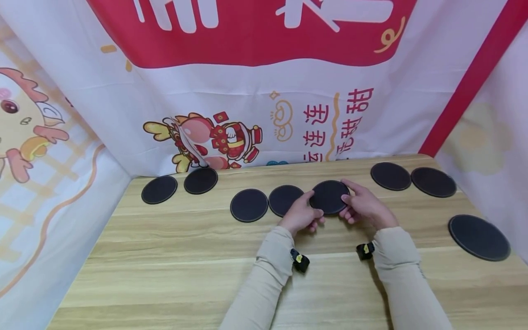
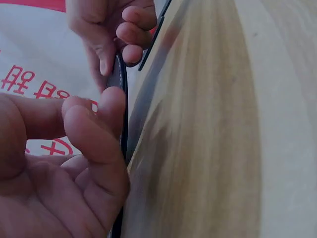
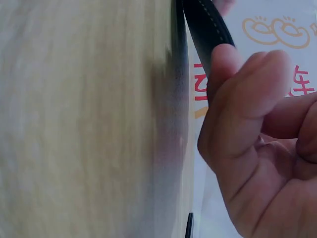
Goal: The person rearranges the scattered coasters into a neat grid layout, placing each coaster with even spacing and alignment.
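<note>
A round black coaster (image 1: 330,196) with a stitched rim is held between my two hands near the back of the table. My left hand (image 1: 302,214) pinches its left edge, and my right hand (image 1: 364,206) grips the right edge, thumb on top. Seen from the right wrist, the coaster (image 3: 205,27) is tilted and lifted off the wood on the near side. Just left of it lies a second coaster (image 1: 283,200), partly covered by my left hand. Beside that one rests a third coaster (image 1: 249,205), flat on the table.
Two coasters, one outer (image 1: 159,189) and one inner (image 1: 200,180), lie at the back left. At the back right are another pair, a left coaster (image 1: 390,176) and a right coaster (image 1: 433,182). One more coaster (image 1: 479,237) sits near the right edge. A printed cloth (image 1: 247,87) hangs behind the wooden table (image 1: 165,275).
</note>
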`<action>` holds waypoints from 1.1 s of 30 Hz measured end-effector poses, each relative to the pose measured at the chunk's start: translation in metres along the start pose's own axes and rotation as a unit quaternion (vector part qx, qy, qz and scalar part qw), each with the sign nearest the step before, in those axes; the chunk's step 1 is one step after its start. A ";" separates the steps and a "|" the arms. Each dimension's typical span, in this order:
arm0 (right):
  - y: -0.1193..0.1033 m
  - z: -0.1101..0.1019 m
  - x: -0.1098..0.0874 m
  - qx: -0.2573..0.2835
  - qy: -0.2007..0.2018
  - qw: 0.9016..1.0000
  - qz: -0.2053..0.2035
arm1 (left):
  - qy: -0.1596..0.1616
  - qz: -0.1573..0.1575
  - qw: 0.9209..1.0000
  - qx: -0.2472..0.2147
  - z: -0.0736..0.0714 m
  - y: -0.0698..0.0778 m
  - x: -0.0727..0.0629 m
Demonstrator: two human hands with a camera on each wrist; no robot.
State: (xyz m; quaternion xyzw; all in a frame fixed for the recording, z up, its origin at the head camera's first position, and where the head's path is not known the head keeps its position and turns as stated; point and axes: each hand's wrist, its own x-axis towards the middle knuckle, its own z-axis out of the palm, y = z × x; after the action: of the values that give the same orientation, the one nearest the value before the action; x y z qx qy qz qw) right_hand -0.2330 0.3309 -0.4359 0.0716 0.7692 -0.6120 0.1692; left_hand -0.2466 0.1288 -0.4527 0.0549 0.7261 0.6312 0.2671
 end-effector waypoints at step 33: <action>0.000 0.002 -0.001 -0.072 0.005 0.997 0.026 | -0.108 -0.026 0.968 0.227 0.038 0.004 -0.021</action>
State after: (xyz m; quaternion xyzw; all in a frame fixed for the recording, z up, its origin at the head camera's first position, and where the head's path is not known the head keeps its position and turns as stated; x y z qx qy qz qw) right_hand -0.2321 0.3295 -0.4364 0.0819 0.8098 -0.5504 0.1860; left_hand -0.2124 0.1542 -0.4446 0.1628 0.8182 0.4333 0.3409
